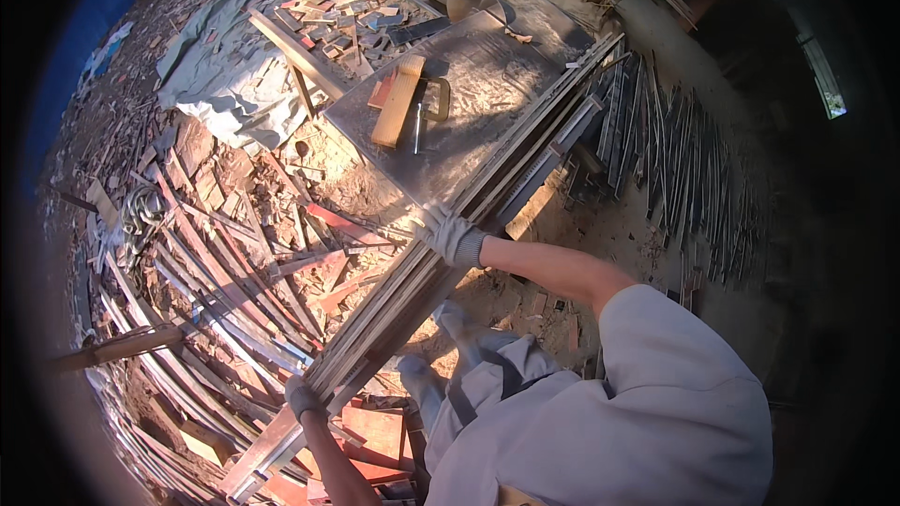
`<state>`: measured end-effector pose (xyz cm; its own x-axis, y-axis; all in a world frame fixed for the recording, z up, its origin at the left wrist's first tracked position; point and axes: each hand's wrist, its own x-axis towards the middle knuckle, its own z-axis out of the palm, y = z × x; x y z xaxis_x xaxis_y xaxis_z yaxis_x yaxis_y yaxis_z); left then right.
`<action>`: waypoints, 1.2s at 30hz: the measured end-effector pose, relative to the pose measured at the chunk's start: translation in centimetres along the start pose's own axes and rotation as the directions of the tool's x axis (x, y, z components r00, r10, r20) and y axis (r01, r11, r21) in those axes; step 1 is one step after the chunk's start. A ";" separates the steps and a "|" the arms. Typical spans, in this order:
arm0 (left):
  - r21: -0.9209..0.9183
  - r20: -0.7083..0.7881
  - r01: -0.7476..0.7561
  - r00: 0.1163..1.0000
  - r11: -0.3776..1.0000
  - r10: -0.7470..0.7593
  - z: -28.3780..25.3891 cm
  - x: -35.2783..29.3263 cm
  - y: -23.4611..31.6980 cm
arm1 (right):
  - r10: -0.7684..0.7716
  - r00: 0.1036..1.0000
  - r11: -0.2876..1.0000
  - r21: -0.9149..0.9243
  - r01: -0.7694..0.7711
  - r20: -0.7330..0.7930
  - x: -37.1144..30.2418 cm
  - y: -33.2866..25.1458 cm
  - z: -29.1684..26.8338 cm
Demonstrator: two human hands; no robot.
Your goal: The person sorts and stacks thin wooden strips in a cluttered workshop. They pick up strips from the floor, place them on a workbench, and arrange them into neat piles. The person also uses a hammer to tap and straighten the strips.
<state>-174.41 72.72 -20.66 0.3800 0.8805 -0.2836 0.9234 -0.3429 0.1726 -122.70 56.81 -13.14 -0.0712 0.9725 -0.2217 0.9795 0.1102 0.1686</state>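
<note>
A bundle of long, thin wooden strips (pixel 384 323) runs slantwise from the lower left toward the upper right, along the near edge of the worktable (pixel 497 56). My gloved left hand (pixel 302 398) is wrapped around the bundle near its lower-left end. Farther up, by the table's corner, my gloved right hand (pixel 450 232) grips the bundle from above, fingers over its far side. The undersides of both grips are hidden. On the tabletop lie a wooden block (pixel 398 103), a C-shaped metal clamp (pixel 437 99) and a reddish wood piece (pixel 381 92).
Long offcut strips (pixel 225 319) litter the ground at left. Beyond them a pale tarp (pixel 225 75) lies beside a heap of short scraps (pixel 347 23). Dark strips (pixel 675 159) are piled at right. Red-faced board pieces (pixel 375 436) lie near my feet.
</note>
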 end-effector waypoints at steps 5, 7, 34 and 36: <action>-0.827 0.500 0.561 0.760 0.030 -0.415 0.6 1.7 -0.4 | 0.304 0.953 0.944 0.140 -0.298 -0.019 -1.5 -2.2 1.5; -0.803 0.449 0.560 0.794 0.204 -0.410 0.0 1.9 0.4 | 0.273 0.962 0.961 0.057 -0.271 -0.031 -1.5 -1.8 0.5; -0.766 0.559 0.637 0.725 0.083 -0.403 0.0 0.1 2.6 | 0.265 0.741 0.763 0.335 -0.552 0.617 -1.3 17.4 -2.8; -0.805 0.535 0.590 0.767 0.064 -0.354 -0.2 -0.5 2.2 | 0.228 0.809 0.832 0.323 -0.451 0.542 -1.5 18.6 -2.4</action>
<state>-172.60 71.59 -20.00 -0.0064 0.6220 -0.7830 0.2394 0.7612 0.6027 -104.84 57.90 -7.41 0.2679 0.7002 -0.6617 0.9078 -0.4136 -0.0701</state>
